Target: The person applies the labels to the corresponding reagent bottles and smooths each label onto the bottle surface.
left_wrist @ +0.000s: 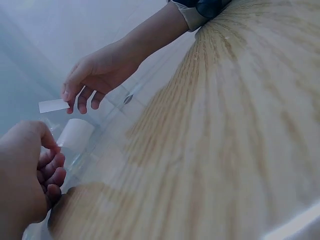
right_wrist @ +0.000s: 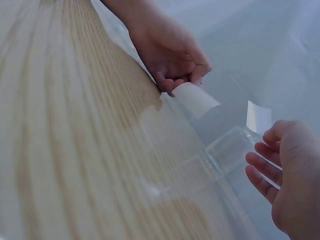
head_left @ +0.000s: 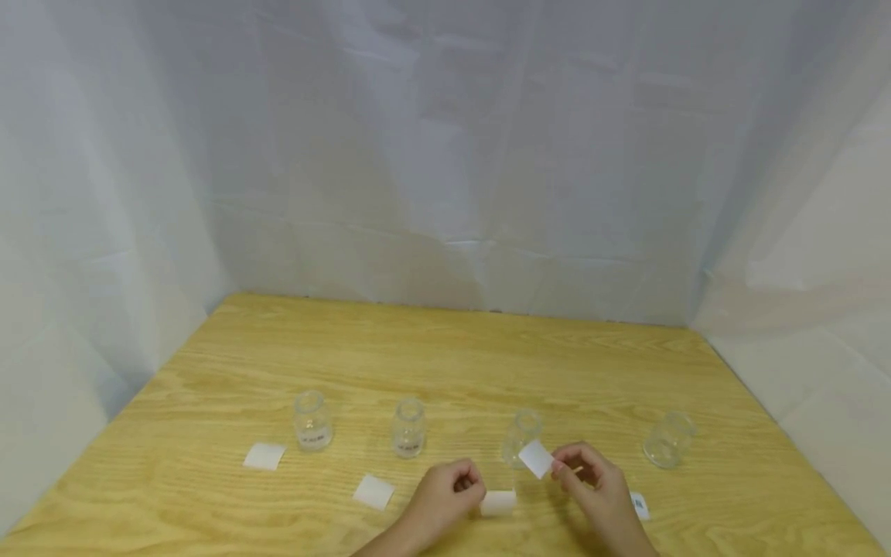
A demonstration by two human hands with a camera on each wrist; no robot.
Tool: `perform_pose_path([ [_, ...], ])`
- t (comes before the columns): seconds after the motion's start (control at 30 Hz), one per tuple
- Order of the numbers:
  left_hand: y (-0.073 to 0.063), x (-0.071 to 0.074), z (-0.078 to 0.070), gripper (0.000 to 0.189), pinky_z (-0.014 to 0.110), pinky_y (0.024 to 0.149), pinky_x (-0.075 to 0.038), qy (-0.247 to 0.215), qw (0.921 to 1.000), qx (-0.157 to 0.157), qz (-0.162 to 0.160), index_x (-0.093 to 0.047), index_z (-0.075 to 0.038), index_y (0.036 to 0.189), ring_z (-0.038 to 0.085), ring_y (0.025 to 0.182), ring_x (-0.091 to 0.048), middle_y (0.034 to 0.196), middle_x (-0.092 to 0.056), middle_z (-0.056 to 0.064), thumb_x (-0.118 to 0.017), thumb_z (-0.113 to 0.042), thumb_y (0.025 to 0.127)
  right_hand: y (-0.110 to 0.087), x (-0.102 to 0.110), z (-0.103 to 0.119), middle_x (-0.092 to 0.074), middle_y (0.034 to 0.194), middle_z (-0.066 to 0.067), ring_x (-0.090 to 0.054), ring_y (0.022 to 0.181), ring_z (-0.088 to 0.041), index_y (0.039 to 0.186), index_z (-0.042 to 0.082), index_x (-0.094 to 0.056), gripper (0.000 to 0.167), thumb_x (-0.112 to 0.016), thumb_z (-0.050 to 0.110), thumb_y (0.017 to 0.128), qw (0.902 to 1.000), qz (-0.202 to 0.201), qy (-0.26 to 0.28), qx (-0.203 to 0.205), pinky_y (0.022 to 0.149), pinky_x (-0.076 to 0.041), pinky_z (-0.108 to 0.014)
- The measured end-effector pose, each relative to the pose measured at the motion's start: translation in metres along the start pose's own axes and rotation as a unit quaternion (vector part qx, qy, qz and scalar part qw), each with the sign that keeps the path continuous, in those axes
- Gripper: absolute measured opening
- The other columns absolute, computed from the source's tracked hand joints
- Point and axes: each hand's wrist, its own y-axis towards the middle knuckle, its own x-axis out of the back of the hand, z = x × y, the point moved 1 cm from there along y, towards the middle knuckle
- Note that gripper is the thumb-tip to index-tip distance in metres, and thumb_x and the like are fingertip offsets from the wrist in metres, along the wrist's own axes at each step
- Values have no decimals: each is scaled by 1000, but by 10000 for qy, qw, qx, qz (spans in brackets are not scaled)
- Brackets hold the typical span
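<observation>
My left hand (head_left: 445,497) pinches a small cream-white paper piece (head_left: 498,504) between thumb and curled forefinger. To its right, my right hand (head_left: 597,489) holds a small white square label (head_left: 536,459) by one corner, thumb against forefinger. In the right wrist view the label (right_wrist: 258,117) is slightly bent and apart from the paper piece (right_wrist: 196,100). The other right fingers are loosely spread. Just behind the label stands a clear glass jar (head_left: 527,424), partly covered by it. Any print on the label's far side is hidden.
Two upright glass jars with dark print, a left one (head_left: 313,422) and a middle one (head_left: 408,428), stand on the wooden table (head_left: 445,348). Another jar (head_left: 668,441) is at the right. Paper pieces (head_left: 264,456) (head_left: 373,492) lie left; a printed label (head_left: 640,506) lies beside my right hand.
</observation>
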Motion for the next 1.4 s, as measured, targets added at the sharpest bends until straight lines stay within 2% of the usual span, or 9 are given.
perform_pose_path([
  [0.1,-1,0,1,7,17,50,-41,710,9965,-373,242,-59,-14,72,0,55,-44,61,-50,-12,-61,-11,78,0,0,0,-61,78,-1,-57,65,-18,86,6,-62,9,-63,-2,83,10000,5,7,-79,53,-50,-28],
  [0.2,-1,0,2,11,16,48,-39,1373,9878,-689,237,-56,-18,69,-2,54,-41,61,-45,-15,-63,-11,75,0,0,0,-61,77,-2,-57,66,-18,86,7,-62,9,-63,-2,83,9999,7,1,-149,53,-50,-28],
  [0.37,-1,0,3,15,13,47,-35,2450,9615,-1215,-261,-54,-20,66,-3,54,-37,60,-39,-17,-65,-10,71,0,0,-2,-61,76,-4,-57,65,-19,86,6,-62,8,-63,-1,84,9998,2,4,-192,53,-50,-28],
  [0.5,0,0,4,18,13,47,-33,2868,9473,-1327,-519,-52,-20,64,-2,54,-35,59,-37,-16,-65,-9,70,0,1,-2,-61,75,-5,-57,65,-19,86,6,-62,7,-63,-1,84,9998,-3,19,-193,53,-50,-28],
  [0.97,-1,0,3,18,13,50,-34,2834,9496,-1247,-485,-54,-20,67,-2,56,-36,61,-38,-16,-67,-8,70,0,0,-3,-61,73,-3,-56,61,-19,85,7,-62,8,-64,-1,84,9997,19,-55,-221,52,-49,-27],
  [1.17,1,1,5,15,14,50,-38,2204,9683,-1037,-548,-57,-18,72,-2,58,-41,65,-43,-16,-67,-8,76,0,0,-2,-60,72,-4,-56,61,-18,85,8,-62,8,-63,0,84,9996,77,-53,-270,52,-47,-27],
  [1.23,2,1,5,13,15,52,-41,1873,9732,-1151,-675,-58,-17,75,-1,60,-44,69,-46,-15,-66,-7,78,0,-1,-2,-60,72,-2,-56,62,-18,85,8,-62,8,-64,0,84,9994,132,-104,-288,53,-47,-26],
  [1.3,3,0,3,12,15,53,-42,1617,9720,-1485,-839,-58,-16,78,0,64,-45,73,-48,-14,-66,-7,79,-1,-1,-2,-60,72,-2,-56,61,-17,84,9,-62,8,-64,0,84,9991,227,-138,-340,52,-47,-26],
  [1.4,4,-6,0,12,14,57,-44,1500,9525,-2376,-1171,-60,-15,81,3,69,-48,77,-51,-12,-68,-6,78,0,-1,-2,-60,73,-2,-56,61,-15,84,8,-61,7,-65,2,83,9982,434,-200,-376,52,-48,-26],
])
